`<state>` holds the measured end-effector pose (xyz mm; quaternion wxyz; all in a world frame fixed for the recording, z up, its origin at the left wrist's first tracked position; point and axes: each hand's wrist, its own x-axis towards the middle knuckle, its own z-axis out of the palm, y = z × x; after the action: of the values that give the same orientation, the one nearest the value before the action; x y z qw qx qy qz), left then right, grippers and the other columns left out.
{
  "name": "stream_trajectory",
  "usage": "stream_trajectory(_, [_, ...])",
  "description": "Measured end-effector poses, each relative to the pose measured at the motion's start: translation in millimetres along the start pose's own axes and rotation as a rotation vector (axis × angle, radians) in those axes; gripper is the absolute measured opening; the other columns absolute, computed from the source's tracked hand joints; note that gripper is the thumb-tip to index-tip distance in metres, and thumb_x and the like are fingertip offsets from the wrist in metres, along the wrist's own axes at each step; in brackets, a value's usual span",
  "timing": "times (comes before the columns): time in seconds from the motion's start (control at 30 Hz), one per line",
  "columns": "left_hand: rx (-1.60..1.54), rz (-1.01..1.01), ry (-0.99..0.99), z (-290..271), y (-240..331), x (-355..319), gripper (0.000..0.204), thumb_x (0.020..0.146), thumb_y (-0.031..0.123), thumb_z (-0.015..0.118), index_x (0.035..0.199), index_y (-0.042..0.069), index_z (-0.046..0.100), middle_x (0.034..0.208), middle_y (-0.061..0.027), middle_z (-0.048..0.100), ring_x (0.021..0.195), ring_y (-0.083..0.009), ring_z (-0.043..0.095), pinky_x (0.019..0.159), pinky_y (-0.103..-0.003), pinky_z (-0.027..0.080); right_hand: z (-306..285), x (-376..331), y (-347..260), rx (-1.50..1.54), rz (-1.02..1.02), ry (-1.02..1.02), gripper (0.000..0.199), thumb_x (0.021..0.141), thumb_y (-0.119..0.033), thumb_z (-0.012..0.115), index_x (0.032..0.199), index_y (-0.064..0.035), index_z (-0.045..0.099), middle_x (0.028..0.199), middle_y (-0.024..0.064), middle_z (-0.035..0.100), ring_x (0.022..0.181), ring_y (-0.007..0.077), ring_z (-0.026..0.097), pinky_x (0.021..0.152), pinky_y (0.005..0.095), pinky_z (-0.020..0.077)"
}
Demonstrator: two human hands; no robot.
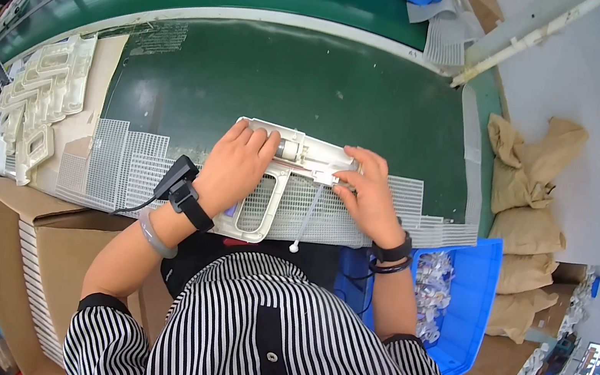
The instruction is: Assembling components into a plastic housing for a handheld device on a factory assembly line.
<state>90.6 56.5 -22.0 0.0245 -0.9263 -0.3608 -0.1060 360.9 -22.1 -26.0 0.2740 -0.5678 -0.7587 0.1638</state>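
Note:
A cream plastic handle shell (297,157) lies flat on the green mat, open side up, with a small grey motor (289,148) and thin wires inside it. My left hand (235,165) presses down on the shell's left end, fingers spread over it. My right hand (367,190) rests at the shell's right end, fingertips pinching something small there that I cannot make out. A thin white rod with a ball tip (305,223) hangs from the shell toward me.
Stacks of white plastic mesh grids (121,161) line the mat's near edge. Cream handle shells (38,98) are piled at left. A blue bin (474,291) of small bagged parts stands right of me, cardboard boxes (21,239) left. Tan sacks (529,183) lie on the floor.

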Motion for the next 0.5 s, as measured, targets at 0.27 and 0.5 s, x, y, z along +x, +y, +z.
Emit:
stream_trajectory(0.27, [-0.264,-0.098,0.338,-30,-4,-28,0.056,0.086,-0.002,0.058,0.142,0.002,0.051,0.135,-0.0170,0.059,0.122,-0.0348,0.058,0.113,-0.048,0.041,-37,4,-3,0.034,-0.008,-0.157,0.041,0.091,-0.016,0.072,0.130,-0.0045,0.066,0.148,0.0203,0.052,0.143,0.0401,0.041,0.116,0.0478,0.0376])
stream_trajectory(0.5, [-0.447,-0.519,0.446,-32,-10,-122,0.051,0.091,-0.002,0.063,0.141,0.001,0.052,0.133,-0.0203,0.059,0.124,-0.0387,0.055,0.106,-0.045,0.043,-54,95,-12,-0.038,-0.124,-0.363,0.029,0.094,-0.015,0.066,0.118,0.0010,0.069,0.120,0.0143,0.071,0.109,0.0271,0.067,0.091,0.0373,0.0539])
